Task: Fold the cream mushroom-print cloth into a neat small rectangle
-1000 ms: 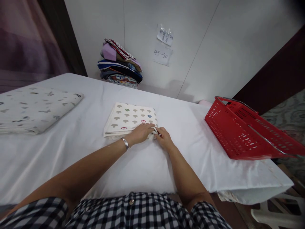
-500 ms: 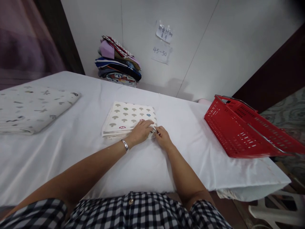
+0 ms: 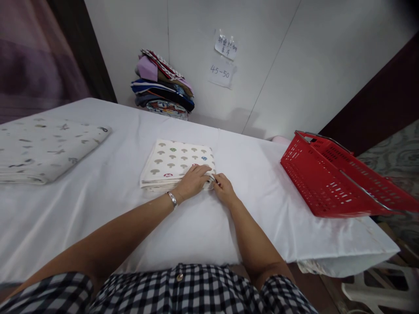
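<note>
A cream cloth (image 3: 173, 162) with grey mushroom prints and a few coloured ones lies folded in layers on the white-covered table. Across its near right part rests my left hand (image 3: 195, 179), fingers stretched out over the top layer; a silver bracelet is on that wrist. At the near right corner of the cloth, my right hand (image 3: 224, 187) pinches the edge between thumb and fingers. The fingertips of both hands are close together there, and part of that corner is hidden behind them.
A second folded cloth (image 3: 49, 148) with scattered prints lies at the left of the table (image 3: 255, 196). Folded fabrics are stacked (image 3: 163, 87) at the back by the wall. A red basket (image 3: 327, 179) stands at the right edge, with a white plastic stool (image 3: 379, 290) below.
</note>
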A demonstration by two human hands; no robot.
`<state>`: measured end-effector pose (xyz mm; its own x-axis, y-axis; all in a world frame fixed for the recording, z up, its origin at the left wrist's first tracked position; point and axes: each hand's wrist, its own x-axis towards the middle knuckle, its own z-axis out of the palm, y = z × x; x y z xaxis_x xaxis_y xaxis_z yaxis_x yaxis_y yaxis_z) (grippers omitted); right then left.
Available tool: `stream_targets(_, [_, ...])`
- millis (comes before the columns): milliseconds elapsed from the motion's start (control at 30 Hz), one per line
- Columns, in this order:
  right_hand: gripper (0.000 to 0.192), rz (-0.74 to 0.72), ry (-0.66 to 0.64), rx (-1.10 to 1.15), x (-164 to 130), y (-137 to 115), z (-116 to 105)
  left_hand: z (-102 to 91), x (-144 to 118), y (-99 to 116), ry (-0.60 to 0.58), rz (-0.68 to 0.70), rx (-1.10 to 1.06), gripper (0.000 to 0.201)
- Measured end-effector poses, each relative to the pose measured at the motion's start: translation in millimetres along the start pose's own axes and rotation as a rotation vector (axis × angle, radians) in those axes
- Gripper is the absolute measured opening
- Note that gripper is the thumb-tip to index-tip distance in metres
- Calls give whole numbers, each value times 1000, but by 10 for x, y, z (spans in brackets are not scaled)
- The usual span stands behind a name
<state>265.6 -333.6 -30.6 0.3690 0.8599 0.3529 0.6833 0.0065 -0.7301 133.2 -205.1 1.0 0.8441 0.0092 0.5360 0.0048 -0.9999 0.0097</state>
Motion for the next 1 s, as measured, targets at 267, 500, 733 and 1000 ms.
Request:
stream_targets(267, [32, -26, -2, -35, 6, 1, -7, 26, -3, 7, -60, 30, 45, 28])
stream_targets(500, [32, -46, 17, -57, 9, 6, 5, 3, 30, 48, -93, 18, 33, 24])
stream_targets(733, [32, -33, 18, -66, 10, 11, 12, 57, 39, 42, -84, -2, 45, 33])
stream_targets(1000, [32, 2, 15, -69, 9, -23, 5, 74, 54, 59, -123, -29, 50, 30])
